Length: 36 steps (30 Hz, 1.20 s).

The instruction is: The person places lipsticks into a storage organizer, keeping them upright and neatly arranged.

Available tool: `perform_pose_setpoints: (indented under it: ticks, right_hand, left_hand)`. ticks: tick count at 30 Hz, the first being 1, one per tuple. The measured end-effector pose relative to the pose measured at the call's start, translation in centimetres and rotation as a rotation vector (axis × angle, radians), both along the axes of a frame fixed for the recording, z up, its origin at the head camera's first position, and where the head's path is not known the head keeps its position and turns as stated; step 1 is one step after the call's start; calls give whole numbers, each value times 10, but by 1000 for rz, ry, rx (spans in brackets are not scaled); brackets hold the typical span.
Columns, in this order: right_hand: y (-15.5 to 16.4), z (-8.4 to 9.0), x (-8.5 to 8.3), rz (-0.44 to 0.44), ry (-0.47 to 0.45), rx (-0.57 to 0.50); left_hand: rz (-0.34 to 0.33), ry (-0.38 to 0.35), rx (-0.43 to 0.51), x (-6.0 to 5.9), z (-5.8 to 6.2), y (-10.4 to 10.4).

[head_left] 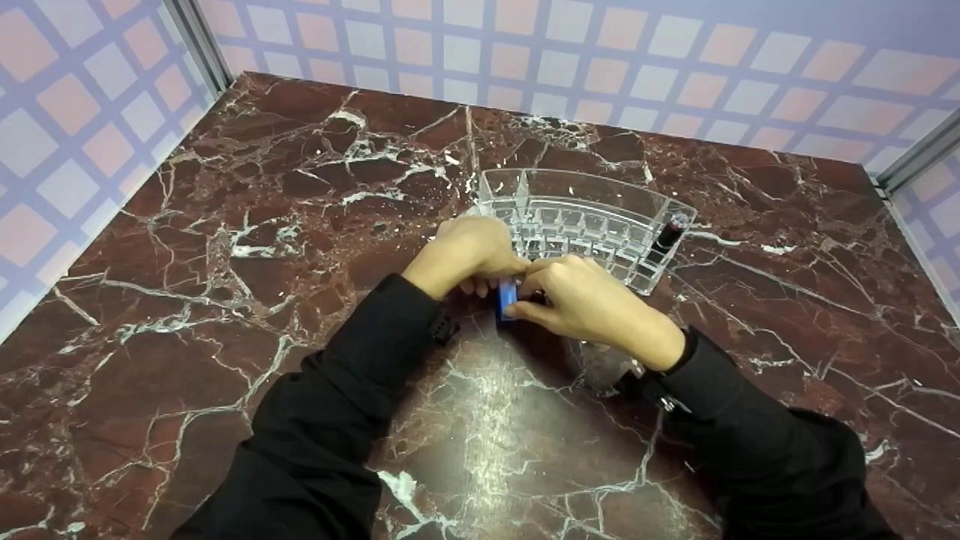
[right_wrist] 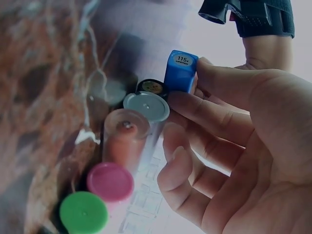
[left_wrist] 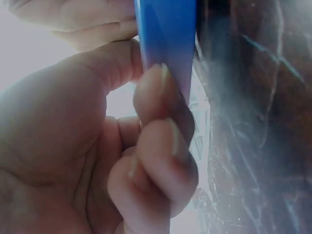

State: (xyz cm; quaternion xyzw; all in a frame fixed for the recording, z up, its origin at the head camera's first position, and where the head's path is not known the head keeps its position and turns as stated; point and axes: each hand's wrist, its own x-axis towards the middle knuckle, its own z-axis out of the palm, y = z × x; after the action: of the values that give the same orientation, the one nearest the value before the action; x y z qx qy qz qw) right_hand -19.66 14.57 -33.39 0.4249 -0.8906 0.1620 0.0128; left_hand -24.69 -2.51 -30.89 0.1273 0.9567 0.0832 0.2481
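Observation:
A blue lipstick tube is held between both hands just above the marble table. My left hand pinches it from the left; in the left wrist view the thumb and curled fingers press on the blue tube. My right hand grips it from the right. The right wrist view shows the blue tube's end label reading 115, with my right fingers against its side.
A clear acrylic organizer stands just behind the hands, with a dark lipstick in its right end. Below the right hand lie several tubes: black, silver-capped, peach, pink, green. Checked walls enclose the table.

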Motion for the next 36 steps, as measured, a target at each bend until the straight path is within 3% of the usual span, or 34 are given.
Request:
perform_pose_setpoints:
  ticks: [21, 31, 36]
  right_hand:
    - [11, 10, -8, -74, -29, -93]
    - [11, 16, -14, -200, -37, -115]
    - [8, 21, -18, -242, -45, -148]
  left_hand:
    - [9, 207, 135, -2, 21, -5]
    - [25, 342, 247, 3, 33, -9]
    - [-9, 398, 330, 6, 38, -13]
